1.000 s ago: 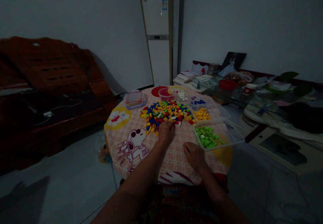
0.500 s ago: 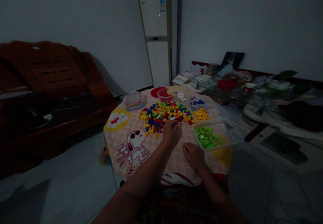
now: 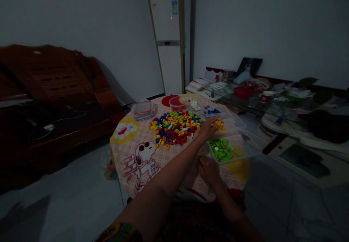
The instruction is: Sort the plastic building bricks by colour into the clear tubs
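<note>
My left hand (image 3: pixel 207 129) reaches over the near left edge of a clear plastic box (image 3: pixel 234 127) with yellow toy bricks (image 3: pixel 219 124) in it. Its fingers look stretched out and apart above those bricks; the dim light hides finer detail. Closed and resting on the tablecloth, my right hand (image 3: pixel 209 170) lies just in front of another clear box (image 3: pixel 252 151), which contains green bricks (image 3: pixel 223 149). Whatever its curled fingers may hold is hidden. A mixed pile of toy bricks (image 3: pixel 174 125) in several colours spreads across the middle of the table, left of the boxes.
Blue bricks (image 3: pixel 214 111) and white bricks (image 3: pixel 194 105) sit in small groups toward the back. A round clear tub (image 3: pixel 177 103) and stacked lidded containers (image 3: pixel 143 110) stand on the patterned tablecloth (image 3: pixel 125 162). A cluttered glass table (image 3: pixel 251 102) is at the right, a wooden bench (image 3: pixel 60 78) left.
My left hand has moved right, from the near edge of the mixed pile to the box of yellow bricks, and its fingers have spread. My right hand stays almost where it was.
</note>
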### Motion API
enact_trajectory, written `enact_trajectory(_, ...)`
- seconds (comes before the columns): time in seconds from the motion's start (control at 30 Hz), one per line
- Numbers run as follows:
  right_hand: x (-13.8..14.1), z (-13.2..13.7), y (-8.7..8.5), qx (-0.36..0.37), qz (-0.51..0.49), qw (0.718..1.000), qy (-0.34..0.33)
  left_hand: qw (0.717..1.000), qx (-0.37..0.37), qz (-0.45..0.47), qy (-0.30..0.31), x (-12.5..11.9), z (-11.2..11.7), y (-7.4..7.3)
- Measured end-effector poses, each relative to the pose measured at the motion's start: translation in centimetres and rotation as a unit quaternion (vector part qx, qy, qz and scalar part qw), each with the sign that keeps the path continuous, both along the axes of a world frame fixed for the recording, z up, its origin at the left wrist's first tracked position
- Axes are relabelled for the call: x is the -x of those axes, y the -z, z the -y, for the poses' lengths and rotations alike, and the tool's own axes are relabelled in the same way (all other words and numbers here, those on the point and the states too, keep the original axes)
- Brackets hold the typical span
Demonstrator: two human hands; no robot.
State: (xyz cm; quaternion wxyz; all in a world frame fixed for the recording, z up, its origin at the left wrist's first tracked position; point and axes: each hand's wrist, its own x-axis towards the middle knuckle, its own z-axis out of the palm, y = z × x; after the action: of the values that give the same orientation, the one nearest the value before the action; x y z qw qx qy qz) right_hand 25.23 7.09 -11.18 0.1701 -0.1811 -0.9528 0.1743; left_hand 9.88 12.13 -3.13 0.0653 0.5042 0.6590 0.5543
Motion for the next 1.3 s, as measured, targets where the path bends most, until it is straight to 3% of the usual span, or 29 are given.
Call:
enact_trajectory(0.1,0.0,0.1,0.0,-0.003,0.0,1.0,-0.007,0.999,0.019,-0.044,-0.025,0.3,1.5,1.4)
enact_trajectory(0.23,0.0,0.2,-0.1,-0.009,-0.003,1.0,-0.01,0.985,0.059,-0.117,-0.114,1.9,6.6,3.8)
enact_trajectory(0.4,-0.1,0.0,0.1,-0.003,-0.002,1.0,-0.013,0.935,0.119,-0.167,-0.29,4.8,13.4,5.8)
enact_trajectory(0.5,-0.1,-0.1,0.3,-0.005,-0.007,1.0,-0.012,0.904,0.192,-0.17,-0.343,5.5,15.4,6.2)
enact_trajectory(0.67,-0.1,-0.2,0.4,-0.008,-0.017,1.0,-0.012,0.898,0.249,-0.198,-0.304,4.5,15.7,5.9)
enact_trajectory(0.87,-0.1,-0.1,0.0,-0.016,-0.018,1.0,-0.011,0.93,0.17,-0.2,-0.257,3.2,16.1,6.2)
enact_trajectory(1.1,-0.1,-0.1,0.2,-0.012,-0.025,1.0,-0.015,0.925,0.082,-0.059,-0.366,4.3,16.9,6.9)
enact_trajectory(1.17,-0.1,-0.1,0.3,-0.014,-0.022,1.0,-0.013,0.923,0.097,-0.057,-0.367,4.7,16.6,6.8)
enact_trajectory(1.3,0.0,-0.2,0.3,-0.012,-0.017,1.0,-0.011,0.911,0.205,-0.113,-0.34,5.4,15.8,6.4)
